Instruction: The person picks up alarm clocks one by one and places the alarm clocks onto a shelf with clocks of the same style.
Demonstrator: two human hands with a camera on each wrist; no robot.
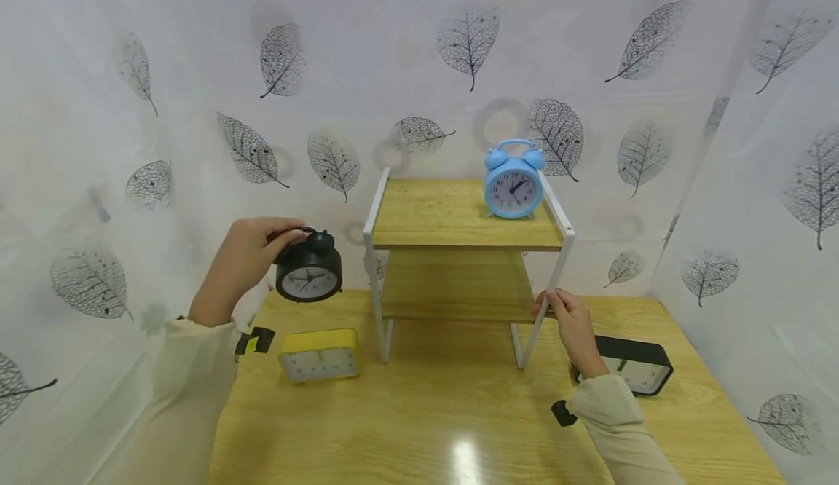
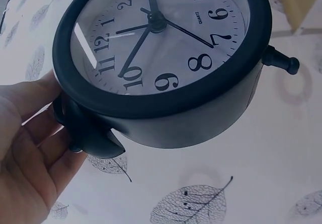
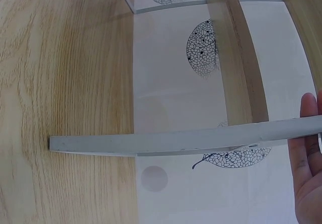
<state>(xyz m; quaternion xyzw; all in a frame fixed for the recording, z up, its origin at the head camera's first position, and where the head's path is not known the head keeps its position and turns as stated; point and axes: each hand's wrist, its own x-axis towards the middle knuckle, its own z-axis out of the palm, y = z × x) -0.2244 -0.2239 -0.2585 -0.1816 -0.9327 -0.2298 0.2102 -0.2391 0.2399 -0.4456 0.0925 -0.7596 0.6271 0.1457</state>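
Observation:
My left hand (image 1: pixel 244 263) holds a black twin-bell alarm clock (image 1: pixel 309 281) by the top handle, up in the air left of a two-tier shelf (image 1: pixel 439 215). In the left wrist view the dial of the alarm clock (image 2: pixel 161 38) fills much of the picture, and one small foot sticks out. My right hand (image 1: pixel 572 325) grips the shelf's white front right leg (image 1: pixel 545 309) near the lower board. Seen from the right wrist, the fingers (image 3: pixel 308 105) lie round that leg. A light blue twin-bell alarm clock (image 1: pixel 513 192) stands on the upper board's right side.
On the wooden table (image 1: pixel 406 427), a yellow rectangular clock (image 1: pixel 320 360) stands below the raised clock. A black rectangular clock (image 1: pixel 636 368) stands at the right, partly hidden by my right arm. Leaf-patterned sheeting (image 1: pixel 419 33) surrounds the table's back and sides.

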